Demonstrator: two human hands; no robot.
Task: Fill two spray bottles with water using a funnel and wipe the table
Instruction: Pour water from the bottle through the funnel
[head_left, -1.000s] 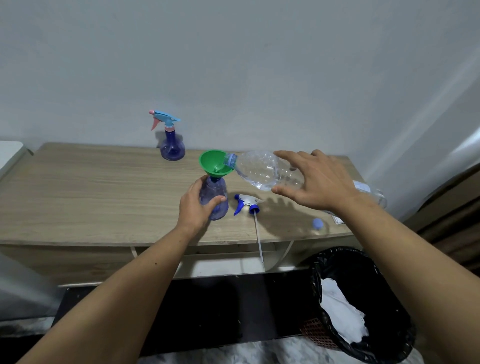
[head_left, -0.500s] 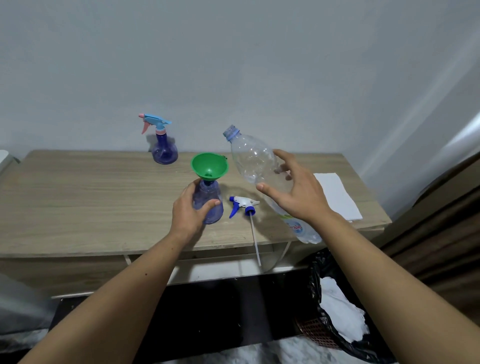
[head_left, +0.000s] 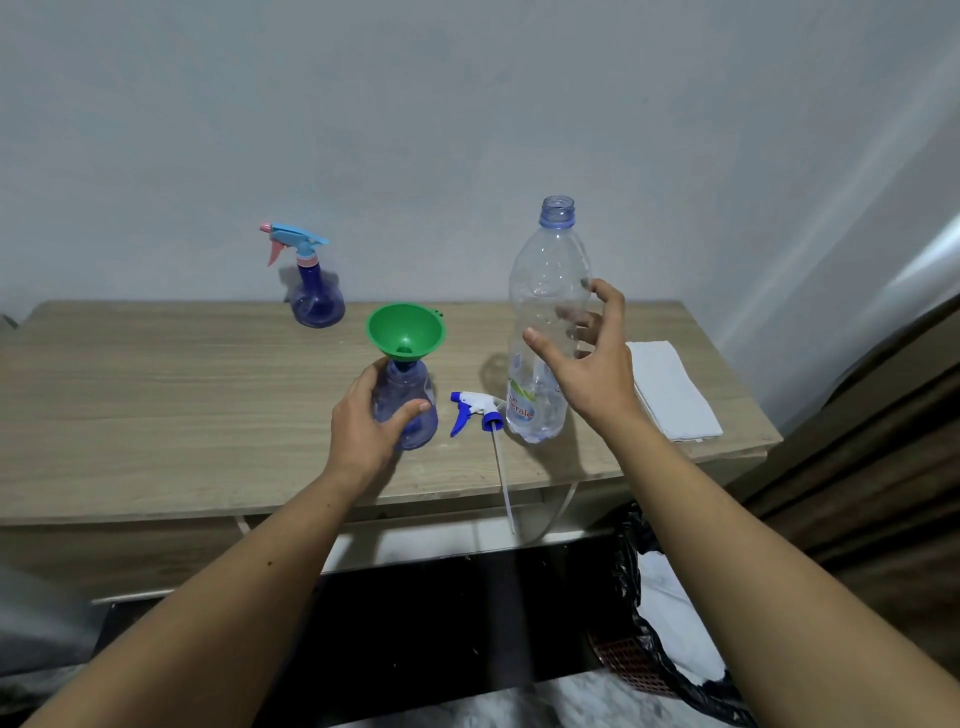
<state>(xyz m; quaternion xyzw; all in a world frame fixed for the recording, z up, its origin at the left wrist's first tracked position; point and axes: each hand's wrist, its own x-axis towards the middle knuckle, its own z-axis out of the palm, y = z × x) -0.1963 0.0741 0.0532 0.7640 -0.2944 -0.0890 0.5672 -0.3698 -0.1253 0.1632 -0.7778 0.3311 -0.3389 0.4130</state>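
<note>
Your left hand (head_left: 370, 435) grips the open spray bottle (head_left: 410, 410), thumb curled across its front and fingers round its far side, and the bottle stands upright on the table (head_left: 156, 415). The green funnel (head_left: 406, 331) sits in its neck, just above your left thumb. Just right of that hand lies the blue and white spray head (head_left: 475, 410), its thin tube reaching past the table's near edge. Beyond it the clear water bottle (head_left: 545, 322) stands upright and uncapped, nearly empty. Your right hand (head_left: 587, 364) is spread loosely at the bottle's right side, fingers relaxed and gripping nothing; whether the fingertips touch the plastic I cannot tell. A folded white cloth (head_left: 670, 389) lies right of that hand. Far beyond your left hand, near the wall, stands the second spray bottle (head_left: 314, 296), its sprayer on. A bin with a black liner (head_left: 670, 649) sits below your right forearm.
</note>
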